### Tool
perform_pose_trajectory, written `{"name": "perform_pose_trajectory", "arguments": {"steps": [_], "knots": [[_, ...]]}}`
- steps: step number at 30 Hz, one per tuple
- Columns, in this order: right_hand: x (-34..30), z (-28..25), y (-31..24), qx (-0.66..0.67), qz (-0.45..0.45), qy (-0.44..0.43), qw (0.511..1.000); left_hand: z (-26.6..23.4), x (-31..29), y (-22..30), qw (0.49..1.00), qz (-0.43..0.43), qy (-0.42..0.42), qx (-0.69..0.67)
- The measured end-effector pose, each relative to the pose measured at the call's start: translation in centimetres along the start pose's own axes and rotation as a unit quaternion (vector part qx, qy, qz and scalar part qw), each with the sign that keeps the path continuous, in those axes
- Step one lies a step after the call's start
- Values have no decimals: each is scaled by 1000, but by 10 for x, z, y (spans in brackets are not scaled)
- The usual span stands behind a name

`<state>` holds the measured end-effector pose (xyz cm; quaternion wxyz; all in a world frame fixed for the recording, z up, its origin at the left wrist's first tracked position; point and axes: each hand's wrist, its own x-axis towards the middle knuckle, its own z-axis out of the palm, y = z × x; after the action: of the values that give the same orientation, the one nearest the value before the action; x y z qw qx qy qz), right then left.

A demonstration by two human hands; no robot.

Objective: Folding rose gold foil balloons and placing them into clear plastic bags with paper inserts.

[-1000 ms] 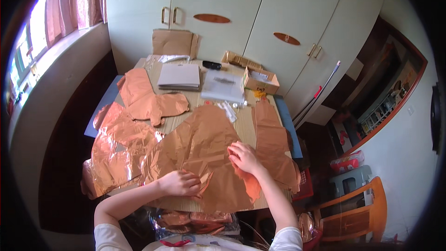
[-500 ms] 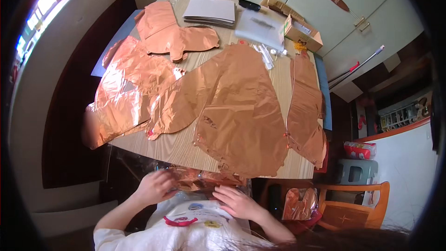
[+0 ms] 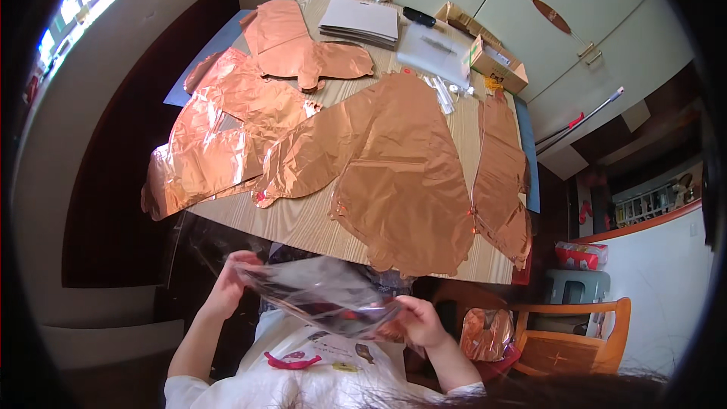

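Note:
A clear plastic bag [image 3: 322,291] is stretched above my lap, in front of the table's near edge. My left hand [image 3: 231,280] is closed on its left end, and my right hand [image 3: 421,321] pinches its right end. Some copper and red colour shows through beside the right fingers; whether it lies inside the bag or behind it I cannot make out. Flat copper foil balloons lie on the table: a large one [image 3: 409,189] in the middle, a crinkled one [image 3: 219,121] at the left, a folded one [image 3: 284,38] at the far left and a narrow one [image 3: 500,174] at the right.
On the far part of the wooden table [image 3: 295,223] are a stack of grey card sheets [image 3: 360,21], a clear plastic packet [image 3: 432,53], white tubes [image 3: 441,95] and a cardboard box [image 3: 496,64]. A wooden chair [image 3: 572,333] stands right of me, with a copper foil packet [image 3: 486,333] beside it.
Both hands were over my lap near copper foil, with no bag stretched between them. They have moved apart, and the clear bag is now raised between them. The view has shifted slightly.

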<state>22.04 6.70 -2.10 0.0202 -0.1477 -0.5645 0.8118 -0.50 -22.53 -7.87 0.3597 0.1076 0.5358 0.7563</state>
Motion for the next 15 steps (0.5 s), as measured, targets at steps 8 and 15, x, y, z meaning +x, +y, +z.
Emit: {"name": "perform_pose_trajectory", "arguments": {"steps": [8,15], "knots": [[13,16,-8,258,16,-10,966,50,6,-4,968,91,-226,-58],[29,16,-16,202,-47,65,976,103,31,44,992,64,-16,-111]]}}
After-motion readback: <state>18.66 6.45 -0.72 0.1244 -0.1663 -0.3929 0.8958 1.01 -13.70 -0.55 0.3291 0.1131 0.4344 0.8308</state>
